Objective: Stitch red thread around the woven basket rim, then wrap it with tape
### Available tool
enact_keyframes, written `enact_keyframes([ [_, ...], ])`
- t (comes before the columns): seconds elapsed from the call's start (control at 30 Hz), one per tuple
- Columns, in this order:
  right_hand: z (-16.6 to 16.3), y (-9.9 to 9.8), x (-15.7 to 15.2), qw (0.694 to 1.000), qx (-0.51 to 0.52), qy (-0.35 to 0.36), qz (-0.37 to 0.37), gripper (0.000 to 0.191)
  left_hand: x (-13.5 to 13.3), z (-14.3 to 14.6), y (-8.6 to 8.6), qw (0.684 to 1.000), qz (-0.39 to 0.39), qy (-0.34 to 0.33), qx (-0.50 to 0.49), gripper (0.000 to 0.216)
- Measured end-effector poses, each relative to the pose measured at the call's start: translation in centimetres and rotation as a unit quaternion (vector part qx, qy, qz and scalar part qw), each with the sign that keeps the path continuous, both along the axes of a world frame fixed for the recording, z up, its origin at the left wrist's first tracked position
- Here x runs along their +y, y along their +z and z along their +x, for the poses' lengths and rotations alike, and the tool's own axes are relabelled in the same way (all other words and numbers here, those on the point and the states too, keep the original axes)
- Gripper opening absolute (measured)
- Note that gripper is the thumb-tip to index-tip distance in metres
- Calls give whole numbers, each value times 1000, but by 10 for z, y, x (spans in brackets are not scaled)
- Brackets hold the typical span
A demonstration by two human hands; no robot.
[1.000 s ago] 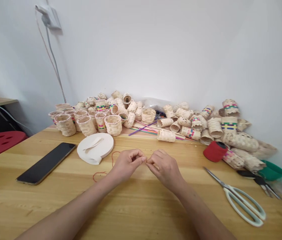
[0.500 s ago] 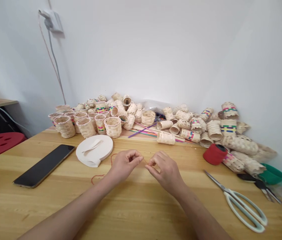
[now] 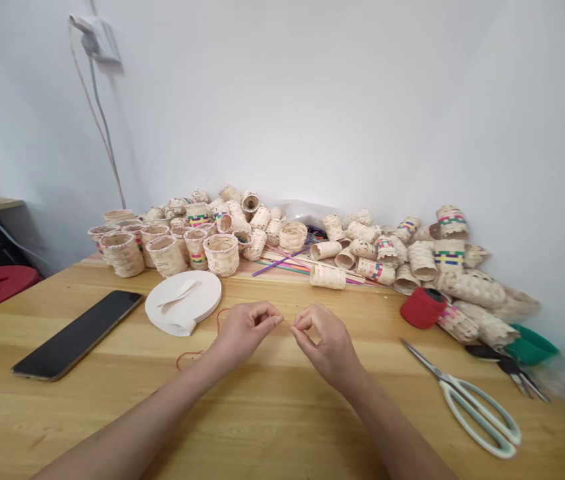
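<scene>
Over the middle of the wooden table (image 3: 272, 420) my left hand (image 3: 245, 330) and my right hand (image 3: 325, 340) meet fingertip to fingertip. Each hand is closed in a pinch. A thin red thread (image 3: 197, 352) trails from under my left hand in loops across the table, and the pinched fingers seem to hold its end; anything else between them is too small to make out. A red spool of thread (image 3: 422, 307) lies to the right.
Several small woven baskets (image 3: 222, 253) are heaped along the wall. A white tape roll (image 3: 185, 300) and a black phone (image 3: 79, 333) lie to the left. White-handled scissors (image 3: 467, 397), dark snips (image 3: 507, 363) and a green dish (image 3: 532, 347) lie to the right. Coloured strips (image 3: 282, 260) lie by the baskets.
The view has drifted slightly right, so everything sits a little further left. My fingertips have parted a little; both pinches hold.
</scene>
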State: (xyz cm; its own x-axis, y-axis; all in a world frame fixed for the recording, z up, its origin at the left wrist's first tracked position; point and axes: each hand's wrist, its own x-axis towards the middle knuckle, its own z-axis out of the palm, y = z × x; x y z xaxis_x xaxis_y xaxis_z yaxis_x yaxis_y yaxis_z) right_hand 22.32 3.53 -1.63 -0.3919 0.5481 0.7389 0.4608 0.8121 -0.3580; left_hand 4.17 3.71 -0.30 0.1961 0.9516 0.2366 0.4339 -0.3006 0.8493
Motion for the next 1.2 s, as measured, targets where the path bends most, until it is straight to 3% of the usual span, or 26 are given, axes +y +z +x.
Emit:
enact_keyframes([
  [0.07, 0, -1, -1, 1000, -4, -14, -7, 8, -1, 0, 0, 1000, 7, -1, 1, 29],
  [0.23, 1, 0, 0, 999, -33, 1, -12, 24, 2, -6, -4, 997, 58, 5, 53, 27],
  [0.37, 3, 0, 1, 999, -1, 8, -34, 33, 9, -15, -3, 992, 104, 25, 64, 24],
  [0.6, 4, 2, -1, 979, 110, 42, -165, 27, 15, -22, -2, 997, 70, 9, 39, 25],
  [0.77, 12, 13, 9, 948, 251, 43, -193, 25, 15, -27, 1, 999, 15, -39, -10, 29],
  [0.87, 41, 25, 23, 907, 393, -53, -145, 32, 17, -32, 4, 999, -8, -41, -27, 31],
  [0.93, 73, 32, 32, 867, 460, -183, -60, 35, 19, -35, 5, 998, -22, -48, -33, 32],
  [0.97, 90, 36, 35, 847, 458, -268, -6, 37, 20, -36, 5, 998, -30, -54, -33, 32],
  [1.03, 120, 41, 39, 816, 356, -447, 90, 30, 22, -37, 4, 996, -43, -67, -32, 32],
  [1.1, 133, 44, 38, 817, 223, -516, 125, 26, 22, -34, 1, 995, -53, -79, -31, 32],
  [1.13, 130, 43, 36, 835, 169, -508, 129, 29, 22, -32, -1, 994, -57, -84, -31, 33],
  [1.2, 107, 39, 31, 891, 101, -428, 117, 35, 19, -26, -4, 993, -62, -95, -32, 33],
])
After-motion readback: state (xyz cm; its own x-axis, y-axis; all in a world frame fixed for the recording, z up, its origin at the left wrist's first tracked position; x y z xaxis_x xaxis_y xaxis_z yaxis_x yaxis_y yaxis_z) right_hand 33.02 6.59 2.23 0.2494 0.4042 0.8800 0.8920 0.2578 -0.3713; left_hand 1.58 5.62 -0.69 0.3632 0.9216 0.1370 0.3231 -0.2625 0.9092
